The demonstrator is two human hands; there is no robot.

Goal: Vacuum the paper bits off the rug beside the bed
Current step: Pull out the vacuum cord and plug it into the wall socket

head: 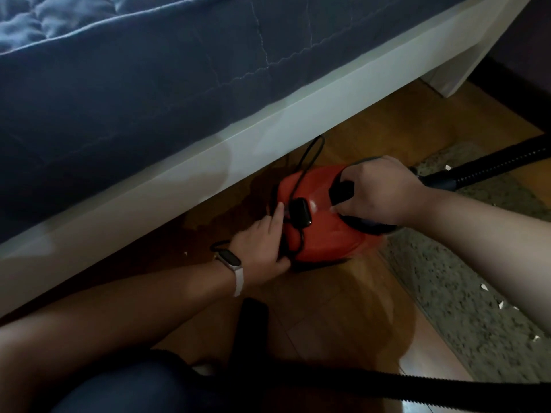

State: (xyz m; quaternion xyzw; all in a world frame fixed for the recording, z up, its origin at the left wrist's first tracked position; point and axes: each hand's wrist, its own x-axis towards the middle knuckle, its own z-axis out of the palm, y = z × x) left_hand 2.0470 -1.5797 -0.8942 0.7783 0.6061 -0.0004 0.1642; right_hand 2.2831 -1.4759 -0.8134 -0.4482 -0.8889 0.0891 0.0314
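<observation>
This looks like the setting-up step, with no cleaning begun. The red vacuum (322, 234) sits on the wooden floor (313, 308) near the centre of the view, just beside the pale frame of the bed (149, 84), which fills the 9 to 1 o'clock side. The right hand (378, 192) is clenched round the black handle (343, 189) on top of the body. The left hand (259, 242), wearing a wristband (235, 269), is at the vacuum's 8 o'clock end. Its fingers appear curled round the power cord (310, 153) and its forefinger is stretched toward the plug (299, 214), which lies loose on the red shell. The cord loops up toward 12 o'clock, under the bed's edge. The hose (483, 171) leaves the body toward 2 o'clock, and another dark ribbed stretch crosses the bottom of the view at 5 o'clock. The rug (462, 293) lies at 3 to 5 o'clock, just beside the vacuum, and white paper bits (484, 287) are scattered across it. With the plug resting on the machine, I judge it is not powered. The next move calls for freeing the cord and plug and finding a socket, none of which is in view. Then the nozzle end of the hose, out of sight here, must be brought to the rug.
</observation>
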